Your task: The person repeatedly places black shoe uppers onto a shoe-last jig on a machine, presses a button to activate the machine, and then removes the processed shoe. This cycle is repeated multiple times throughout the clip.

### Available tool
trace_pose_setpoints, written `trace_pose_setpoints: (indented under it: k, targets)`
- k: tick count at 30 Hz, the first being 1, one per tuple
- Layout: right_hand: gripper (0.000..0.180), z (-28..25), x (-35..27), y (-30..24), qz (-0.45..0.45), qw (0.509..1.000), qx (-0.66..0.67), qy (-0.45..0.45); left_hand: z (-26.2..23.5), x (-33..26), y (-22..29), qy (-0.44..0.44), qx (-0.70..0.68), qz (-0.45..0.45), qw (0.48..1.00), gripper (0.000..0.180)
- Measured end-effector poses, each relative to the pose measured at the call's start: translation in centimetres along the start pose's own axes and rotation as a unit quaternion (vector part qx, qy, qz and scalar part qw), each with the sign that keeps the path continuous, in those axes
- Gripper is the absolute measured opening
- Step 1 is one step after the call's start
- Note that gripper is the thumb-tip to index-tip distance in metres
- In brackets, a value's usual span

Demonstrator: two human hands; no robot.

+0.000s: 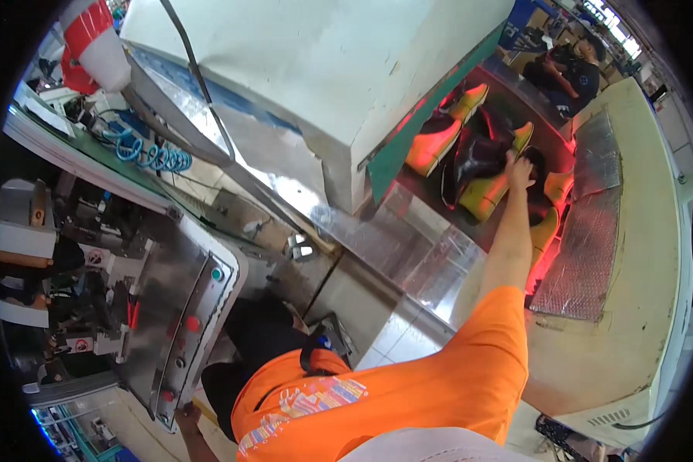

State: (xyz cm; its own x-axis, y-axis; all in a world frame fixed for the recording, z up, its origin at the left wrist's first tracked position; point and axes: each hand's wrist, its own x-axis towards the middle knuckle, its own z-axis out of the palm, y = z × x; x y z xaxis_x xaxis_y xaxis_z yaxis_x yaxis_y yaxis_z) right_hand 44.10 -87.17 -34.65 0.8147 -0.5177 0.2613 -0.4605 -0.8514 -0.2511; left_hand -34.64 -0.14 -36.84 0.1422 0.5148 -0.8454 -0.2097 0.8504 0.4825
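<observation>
My right arm, in an orange sleeve, reaches to the upper right. The right hand (520, 171) has its fingers curled on a dark boot upper (537, 159) among several others, and part of its grip is hidden. Next to it lies another dark upper (476, 158) on a yellow shoe last (483, 197). More yellow lasts (426, 152) lie around them under red light, on a metal surface beneath a machine's hood. At the lower left, my left hand (187, 418) is at the bottom corner of a metal control panel (185, 339); its fingers are too small to make out.
A large white machine housing (285, 69) with a green edge stands ahead. To the right is a cream housing (631, 254) with a silver padded sheet (597, 231). A blue coiled hose (150, 152) hangs at the left. A co-worker (570, 75) sits at the far right.
</observation>
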Motion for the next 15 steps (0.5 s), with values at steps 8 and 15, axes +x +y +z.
trace_pose_setpoints:
  k: [8,15]
  targets:
    - [0.066,-19.9,-6.9,-0.3,0.079,0.847,0.52,-0.079,-0.7,0.2,-1.0,0.035,-0.044,0.035,0.998,0.033]
    - [0.094,-30.8,-26.9,-9.9,-0.134,0.712,0.674,-0.144,20.7,-16.2,-12.5,-0.301,0.159,-0.121,0.932,0.042]
